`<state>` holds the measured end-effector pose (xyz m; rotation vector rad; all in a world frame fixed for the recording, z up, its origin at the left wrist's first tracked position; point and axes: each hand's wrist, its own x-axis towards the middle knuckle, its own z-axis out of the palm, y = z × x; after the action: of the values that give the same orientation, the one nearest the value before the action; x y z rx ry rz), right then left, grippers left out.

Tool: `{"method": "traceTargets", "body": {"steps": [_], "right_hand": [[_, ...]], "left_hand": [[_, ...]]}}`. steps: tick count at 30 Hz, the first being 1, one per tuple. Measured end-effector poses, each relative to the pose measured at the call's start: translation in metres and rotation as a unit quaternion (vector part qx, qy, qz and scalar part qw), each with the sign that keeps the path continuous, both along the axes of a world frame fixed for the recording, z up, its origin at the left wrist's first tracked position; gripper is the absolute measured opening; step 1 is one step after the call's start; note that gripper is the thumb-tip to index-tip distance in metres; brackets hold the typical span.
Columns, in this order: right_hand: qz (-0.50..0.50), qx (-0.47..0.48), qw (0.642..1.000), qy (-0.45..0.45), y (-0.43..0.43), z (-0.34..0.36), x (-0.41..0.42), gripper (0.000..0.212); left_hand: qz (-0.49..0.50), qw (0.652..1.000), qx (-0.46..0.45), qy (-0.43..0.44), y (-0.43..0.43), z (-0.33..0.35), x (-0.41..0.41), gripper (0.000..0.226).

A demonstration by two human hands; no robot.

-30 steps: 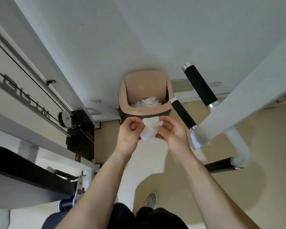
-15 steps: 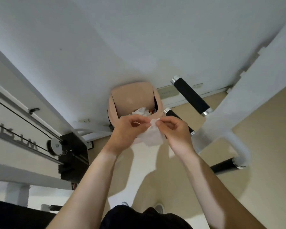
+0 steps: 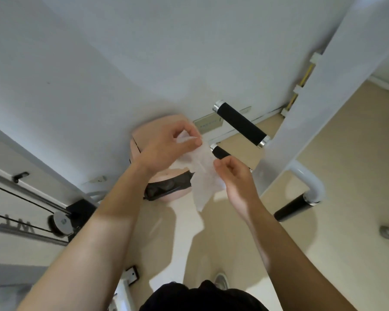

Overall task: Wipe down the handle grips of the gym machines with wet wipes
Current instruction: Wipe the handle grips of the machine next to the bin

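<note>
A white wet wipe (image 3: 203,178) hangs unfolded between both hands in the middle of the view. My left hand (image 3: 169,147) pinches its upper corner, and my right hand (image 3: 236,178) pinches its right edge lower down. Just behind the wipe a short black handle grip (image 3: 220,151) pokes out, partly hidden by the wipe and my right hand. A longer black grip (image 3: 240,124) with chrome ends sticks out of the white machine frame (image 3: 337,90) above it. A third black grip (image 3: 293,207) ends a curved white tube at the lower right.
A beige waste bin (image 3: 144,138) with a black liner (image 3: 166,189) stands against the wall behind my hands. A cable machine with a pulley (image 3: 61,223) and black cables fills the left side. My shoe (image 3: 221,280) shows on the beige floor below.
The wipe has been pulled open from a small bunch into a long hanging sheet. My left hand rose and my right hand dropped. The view tilted further up.
</note>
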<state>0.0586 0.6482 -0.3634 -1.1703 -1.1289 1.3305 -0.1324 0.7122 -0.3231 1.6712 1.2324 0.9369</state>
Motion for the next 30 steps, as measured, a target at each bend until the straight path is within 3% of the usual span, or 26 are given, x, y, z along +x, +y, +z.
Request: {"method": "traceTargets", "body": {"steps": [3, 5, 7, 10, 12, 15, 17, 20, 22, 24, 26, 27, 28, 30], "right_hand": [[-0.025, -0.005, 1.000, 0.003, 0.001, 0.005, 0.007, 0.016], [-0.013, -0.027, 0.999, 0.037, 0.002, 0.006, 0.011, 0.021], [0.016, -0.057, 0.997, 0.056, 0.002, 0.007, 0.013, 0.029], [0.017, -0.063, 0.995, 0.071, 0.001, 0.007, 0.011, 0.021], [-0.020, -0.052, 0.988, 0.143, 0.000, 0.007, 0.008, 0.025], [-0.073, -0.038, 0.960, 0.269, 0.002, 0.014, 0.001, 0.028], [-0.124, -0.086, 0.926, 0.345, 0.008, 0.018, -0.004, 0.023], [-0.177, -0.175, 0.886, 0.391, 0.017, 0.018, -0.012, 0.015], [-0.202, -0.205, 0.868, 0.403, 0.021, 0.018, -0.014, 0.015], [-0.225, -0.222, 0.850, 0.421, 0.022, 0.015, -0.014, 0.026], [-0.217, -0.231, 0.849, 0.424, 0.021, 0.015, -0.010, 0.024], [-0.203, -0.239, 0.852, 0.420, 0.019, 0.015, -0.009, 0.021], [-0.188, -0.252, 0.855, 0.413, 0.017, 0.016, -0.007, 0.021], [-0.176, -0.290, 0.858, 0.385, 0.011, 0.016, -0.005, 0.030]], "left_hand": [[-0.031, 0.998, -0.050, 0.026, 0.017, 0.016, 0.001, 0.020], [-0.059, 0.995, -0.067, 0.032, 0.032, 0.030, 0.007, 0.019], [-0.092, 0.992, -0.031, 0.085, 0.051, 0.053, 0.021, 0.020], [-0.156, 0.968, 0.036, 0.194, 0.077, 0.088, 0.059, 0.025], [-0.196, 0.948, 0.064, 0.242, 0.091, 0.102, 0.091, 0.027], [-0.247, 0.916, 0.091, 0.304, 0.105, 0.106, 0.133, 0.030], [-0.263, 0.896, 0.110, 0.341, 0.114, 0.100, 0.155, 0.029], [-0.261, 0.858, 0.137, 0.420, 0.116, 0.084, 0.170, 0.031], [-0.250, 0.859, 0.124, 0.430, 0.117, 0.074, 0.167, 0.024], [-0.196, 0.913, 0.110, 0.342, 0.119, 0.069, 0.153, 0.041], [-0.044, 0.978, 0.157, 0.128, 0.107, 0.068, 0.134, 0.035], [0.068, 0.981, 0.183, 0.009, 0.097, 0.064, 0.123, 0.023], [0.183, 0.960, 0.190, -0.091, 0.082, 0.059, 0.113, 0.016], [0.317, 0.919, 0.116, -0.206, 0.054, 0.033, 0.099, 0.015]]}}
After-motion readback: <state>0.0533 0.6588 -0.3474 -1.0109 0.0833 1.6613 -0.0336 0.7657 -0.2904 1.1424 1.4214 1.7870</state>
